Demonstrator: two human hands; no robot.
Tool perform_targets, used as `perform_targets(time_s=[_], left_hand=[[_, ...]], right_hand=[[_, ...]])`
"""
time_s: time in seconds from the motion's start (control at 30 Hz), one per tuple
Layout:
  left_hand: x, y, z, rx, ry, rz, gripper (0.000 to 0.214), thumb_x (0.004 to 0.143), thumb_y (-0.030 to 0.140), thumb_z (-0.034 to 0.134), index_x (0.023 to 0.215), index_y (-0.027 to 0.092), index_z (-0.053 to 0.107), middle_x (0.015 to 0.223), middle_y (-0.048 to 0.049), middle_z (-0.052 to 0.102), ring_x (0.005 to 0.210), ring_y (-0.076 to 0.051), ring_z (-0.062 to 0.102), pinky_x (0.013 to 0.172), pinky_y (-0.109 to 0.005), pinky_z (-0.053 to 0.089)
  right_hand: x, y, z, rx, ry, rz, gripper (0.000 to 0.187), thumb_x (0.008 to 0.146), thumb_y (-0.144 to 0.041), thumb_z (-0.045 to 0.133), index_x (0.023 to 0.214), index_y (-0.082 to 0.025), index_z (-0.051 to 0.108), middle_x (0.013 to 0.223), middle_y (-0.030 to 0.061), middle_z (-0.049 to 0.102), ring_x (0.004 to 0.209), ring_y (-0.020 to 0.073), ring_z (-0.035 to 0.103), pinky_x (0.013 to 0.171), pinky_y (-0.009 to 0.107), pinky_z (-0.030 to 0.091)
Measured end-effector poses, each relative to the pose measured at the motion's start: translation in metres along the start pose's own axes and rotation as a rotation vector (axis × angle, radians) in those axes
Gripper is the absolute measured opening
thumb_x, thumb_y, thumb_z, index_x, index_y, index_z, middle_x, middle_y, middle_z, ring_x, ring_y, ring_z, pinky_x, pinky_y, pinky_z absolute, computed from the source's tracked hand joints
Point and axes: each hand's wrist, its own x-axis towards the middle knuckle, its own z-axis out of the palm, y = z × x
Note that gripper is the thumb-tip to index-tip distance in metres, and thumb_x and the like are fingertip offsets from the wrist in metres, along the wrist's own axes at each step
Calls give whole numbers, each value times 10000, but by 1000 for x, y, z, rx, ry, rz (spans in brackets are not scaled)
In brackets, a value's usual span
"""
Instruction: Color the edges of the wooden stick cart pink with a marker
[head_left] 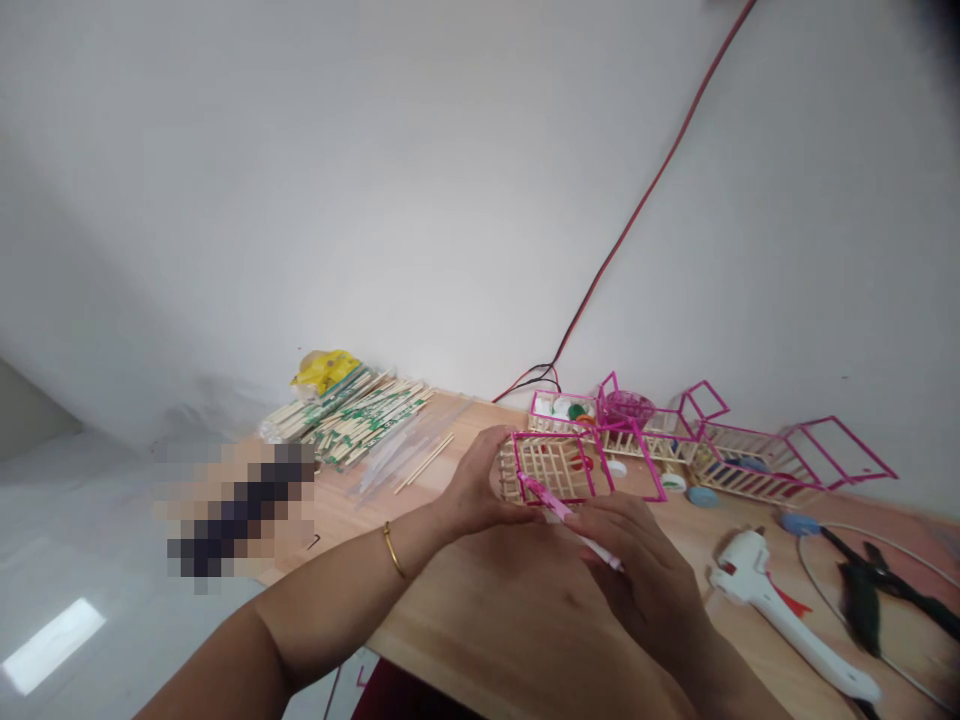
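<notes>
My left hand [480,485] is wrapped round the left end of a small cart-like model [553,468] built from pale wooden sticks, with pink-coloured edges and a pink frame at its right. Between the fingers of my right hand [645,560] is a pink and white marker pen [553,500]. Its pink end reaches to the front left corner of the model; I cannot tell whether the tip touches it. A gold bangle circles my left wrist. Behind the model stand similar stick models [652,440] with pink frames, one holding bottle caps.
Paper-wrapped chopsticks [375,420] lie at the back left beside a yellow bag [326,370]. Two loose sticks [424,463] rest nearby. A white glue gun [795,625] and a black tool [859,600] with a cable lie at the right. Bottle caps [703,496] sit near the models.
</notes>
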Motion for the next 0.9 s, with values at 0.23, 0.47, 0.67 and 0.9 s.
perform_targets(time_s=[0.23,0.47,0.67,0.9], left_hand=[[0,3,-2,3,-26,-32,1003,526,526,918,1352,217,439,1341,-136,559,1247,-328,562,1077,-516,472],[3,9,0,62,-1,131,971,547,541,901,1344,236,437,1277,-126,590,1179,-319,593,1028,-499,503],[6,14,3,105,30,277,1008,553,561,893,1372,248,395,1254,-123,607,1163,-321,604,1043,-512,485],[5,12,3,98,10,289,1044,542,568,893,1391,249,376,1274,-134,604,1194,-331,591,1075,-514,446]], right_hand=[[3,-2,-2,-18,32,1,234,941,-155,545,1165,-158,612,977,89,710,983,183,635,846,327,522],[2,-2,-3,-130,90,19,312,912,-138,570,1216,-180,624,1001,88,720,994,200,625,875,358,505],[0,-2,-1,-202,83,15,312,898,-134,593,1202,-193,635,998,75,735,1005,213,616,907,383,466],[-1,-1,0,-171,74,17,342,895,-132,607,1226,-215,633,995,61,746,1018,213,620,892,375,474]])
